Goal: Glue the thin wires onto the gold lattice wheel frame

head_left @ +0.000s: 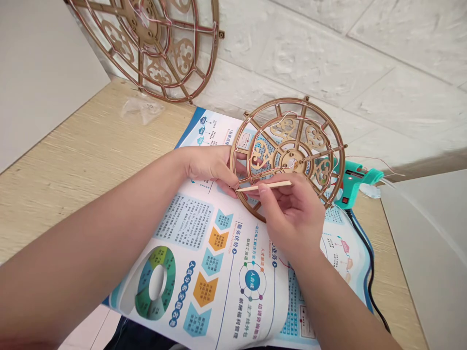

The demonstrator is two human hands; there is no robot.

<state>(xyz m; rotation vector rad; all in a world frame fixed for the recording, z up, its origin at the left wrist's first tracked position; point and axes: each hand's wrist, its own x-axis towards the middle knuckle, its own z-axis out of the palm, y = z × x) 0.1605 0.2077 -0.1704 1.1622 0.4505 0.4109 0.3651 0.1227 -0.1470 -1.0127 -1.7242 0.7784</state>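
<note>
A round wooden openwork wheel (292,146) with thin wire strung round its rim is held tilted above a printed poster (219,272). My left hand (211,167) grips the wheel's left edge with closed fingers. My right hand (292,214) pinches a thin wooden stick (266,185) that lies across the wheel's lower left part, its left tip near my left fingers.
A larger, similar wheel (153,43) leans against the white brick wall at the back. A teal glue gun (352,180) lies to the right on the wooden table (73,160), its black cord (368,272) running toward me. A clear plastic bag (140,107) lies at back left.
</note>
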